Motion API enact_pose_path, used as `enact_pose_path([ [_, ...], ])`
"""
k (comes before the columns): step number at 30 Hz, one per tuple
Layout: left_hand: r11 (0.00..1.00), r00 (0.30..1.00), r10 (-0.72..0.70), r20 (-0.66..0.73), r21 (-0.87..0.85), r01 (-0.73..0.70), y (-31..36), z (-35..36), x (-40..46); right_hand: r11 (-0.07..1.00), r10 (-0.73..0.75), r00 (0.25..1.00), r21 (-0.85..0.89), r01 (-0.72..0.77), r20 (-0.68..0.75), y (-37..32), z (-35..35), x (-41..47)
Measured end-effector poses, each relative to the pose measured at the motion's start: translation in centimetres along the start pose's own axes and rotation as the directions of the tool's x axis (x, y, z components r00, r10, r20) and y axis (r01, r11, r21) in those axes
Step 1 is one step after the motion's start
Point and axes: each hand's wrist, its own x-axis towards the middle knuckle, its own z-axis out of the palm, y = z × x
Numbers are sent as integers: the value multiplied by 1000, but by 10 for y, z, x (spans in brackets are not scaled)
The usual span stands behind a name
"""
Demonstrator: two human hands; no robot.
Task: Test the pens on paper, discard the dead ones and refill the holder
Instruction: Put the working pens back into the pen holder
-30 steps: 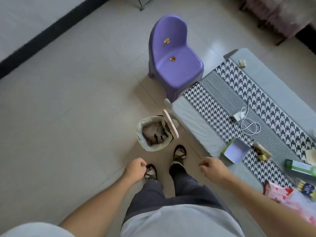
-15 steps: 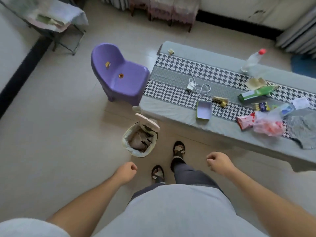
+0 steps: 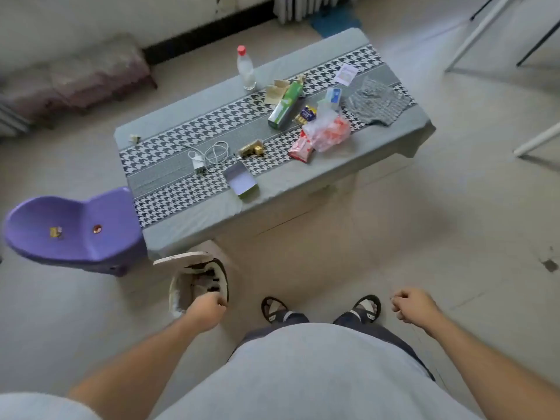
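Head view, swung since a moment ago from bin (image 3: 198,286) to table (image 3: 188,116): left hand (image 3: 206,310), right hand (image 3: 413,304) curled, empty; no pens, paper, holder visible; testing unstarted.

A person stands on the tiled floor, both fists loosely curled and holding nothing. The left hand (image 3: 206,310) hovers over a lined waste bin (image 3: 178,292). Well ahead of the right hand (image 3: 409,304) stands the cluttered worktop (image 3: 188,219).

Single head-worn wide-angle view, looking steeply down and forward over the person's torso, low table (image 3: 194,219) ahead, floor (image 3: 424,237) all around
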Motion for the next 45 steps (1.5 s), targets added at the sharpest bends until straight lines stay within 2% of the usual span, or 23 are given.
enact_pose_path([
  [4,975,994,110,-26,197,-102,97,-16,19,987,30,1000,160,-30,1,59,-27,-4],
  [9,921,962,273,-30,295,-252,245,6,20,964,88,996,251,-89,17,145,-74,-5],
  [13,836,910,408,72,371,-404,357,41,15,953,147,989,269,-140,-5,211,-126,0],
  [17,778,878,457,141,416,-471,442,66,9,933,202,977,318,-168,-75,252,-184,8],
  [24,755,884,437,167,467,-461,543,86,29,900,208,969,413,-138,-131,256,-257,56],
  [30,737,912,348,219,538,-410,629,82,84,865,223,972,476,-160,-77,247,-305,105],
  [32,717,910,326,256,561,-414,669,73,101,843,278,959,494,-214,-58,254,-328,116],
  [35,681,899,319,299,588,-437,746,61,119,794,368,928,541,-277,-65,262,-374,132],
  [39,662,881,377,286,582,-472,870,50,136,690,457,878,680,-249,-142,273,-444,159],
  [41,663,865,425,265,560,-497,929,52,136,644,478,864,733,-220,-160,276,-474,171],
  [45,631,815,490,311,519,-577,1033,86,132,607,484,861,770,-199,-158,299,-523,199],
])
